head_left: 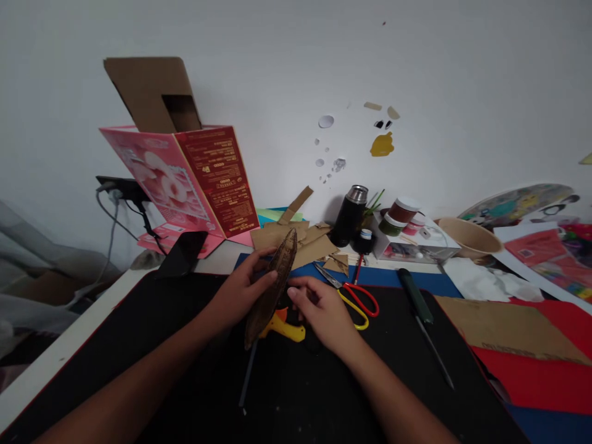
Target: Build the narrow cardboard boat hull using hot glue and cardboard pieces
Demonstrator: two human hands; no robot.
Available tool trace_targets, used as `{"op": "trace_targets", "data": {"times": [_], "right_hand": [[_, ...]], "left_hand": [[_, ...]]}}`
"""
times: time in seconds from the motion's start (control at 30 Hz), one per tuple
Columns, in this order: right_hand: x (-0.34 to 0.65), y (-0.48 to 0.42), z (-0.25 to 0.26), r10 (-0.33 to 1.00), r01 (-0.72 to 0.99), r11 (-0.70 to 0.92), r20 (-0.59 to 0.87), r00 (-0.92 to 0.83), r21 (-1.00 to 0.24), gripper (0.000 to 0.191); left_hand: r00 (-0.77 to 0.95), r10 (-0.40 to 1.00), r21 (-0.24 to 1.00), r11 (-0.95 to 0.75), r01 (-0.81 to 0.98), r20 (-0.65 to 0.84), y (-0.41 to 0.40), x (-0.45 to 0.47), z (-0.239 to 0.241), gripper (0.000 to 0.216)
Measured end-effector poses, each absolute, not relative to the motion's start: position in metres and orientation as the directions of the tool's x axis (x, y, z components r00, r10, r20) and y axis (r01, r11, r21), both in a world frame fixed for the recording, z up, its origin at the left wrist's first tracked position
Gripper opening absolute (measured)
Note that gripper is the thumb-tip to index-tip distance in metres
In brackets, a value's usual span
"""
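My left hand [252,287] grips a long brown cardboard piece [272,290], pointed at its top end and tilted upright. Its thumb presses the near face, while its other fingers are partly hidden behind. Just right of the piece, my right hand [324,308] has its fingers curled in, thumb close to the index finger; what is between them, if anything, is hidden. Below and behind the cardboard lies a yellow tool with an orange part, which looks like a hot glue gun [289,330]. A thin dark stick [247,377] shows under the cardboard's lower end.
Scissors [358,299] with red and yellow handles lie beyond my right hand. A dark-green-handled pointed tool [416,299] rests farther right on the black mat [198,394]. Behind are cardboard scraps [314,246], a black thermos [349,216], paint jars [402,213] and a pink box [171,179].
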State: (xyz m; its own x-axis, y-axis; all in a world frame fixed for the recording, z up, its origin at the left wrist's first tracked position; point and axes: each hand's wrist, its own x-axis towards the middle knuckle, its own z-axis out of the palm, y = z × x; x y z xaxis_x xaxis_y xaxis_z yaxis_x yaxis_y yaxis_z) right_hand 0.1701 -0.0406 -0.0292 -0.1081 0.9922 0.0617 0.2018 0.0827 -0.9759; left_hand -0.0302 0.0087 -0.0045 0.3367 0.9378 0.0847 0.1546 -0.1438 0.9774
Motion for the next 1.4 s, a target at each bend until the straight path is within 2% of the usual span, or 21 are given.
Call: {"op": "trace_targets", "data": {"times": [0.17, 0.47, 0.73, 0.93, 1.1, 1.4], "right_hand": [[0.171, -0.036, -0.028, 0.995, -0.077, -0.035, -0.028, -0.093, -0.996, 0.054], [0.171, -0.037, -0.024, 0.995, -0.229, -0.096, -0.091, -0.031, -0.969, 0.05], [0.169, -0.039, -0.025, 0.992, -0.266, -0.118, -0.102, -0.074, -0.957, 0.048], [0.168, -0.039, -0.026, 0.991, -0.288, -0.121, -0.098, -0.09, -0.95, 0.047], [0.168, -0.04, -0.025, 0.991, -0.294, -0.121, -0.098, -0.092, -0.948, 0.047], [0.168, -0.04, -0.026, 0.99, -0.283, -0.131, -0.108, -0.094, -0.95, 0.046]], "left_hand": [[0.416, 0.907, 0.98, -0.138, 0.145, 0.067, -0.001, -0.025, -0.002, 0.061], [0.473, 0.88, 0.984, -0.108, 0.139, 0.03, -0.009, -0.021, 0.0, 0.06], [0.418, 0.908, 0.995, -0.064, 0.075, 0.027, -0.005, -0.023, 0.005, 0.051], [0.441, 0.897, 0.998, -0.011, 0.067, -0.02, -0.005, -0.024, 0.003, 0.057], [0.458, 0.889, 0.999, -0.013, 0.049, -0.011, -0.005, -0.023, 0.004, 0.061], [0.452, 0.892, 0.999, -0.033, 0.028, 0.016, -0.004, -0.025, 0.003, 0.055]]}}
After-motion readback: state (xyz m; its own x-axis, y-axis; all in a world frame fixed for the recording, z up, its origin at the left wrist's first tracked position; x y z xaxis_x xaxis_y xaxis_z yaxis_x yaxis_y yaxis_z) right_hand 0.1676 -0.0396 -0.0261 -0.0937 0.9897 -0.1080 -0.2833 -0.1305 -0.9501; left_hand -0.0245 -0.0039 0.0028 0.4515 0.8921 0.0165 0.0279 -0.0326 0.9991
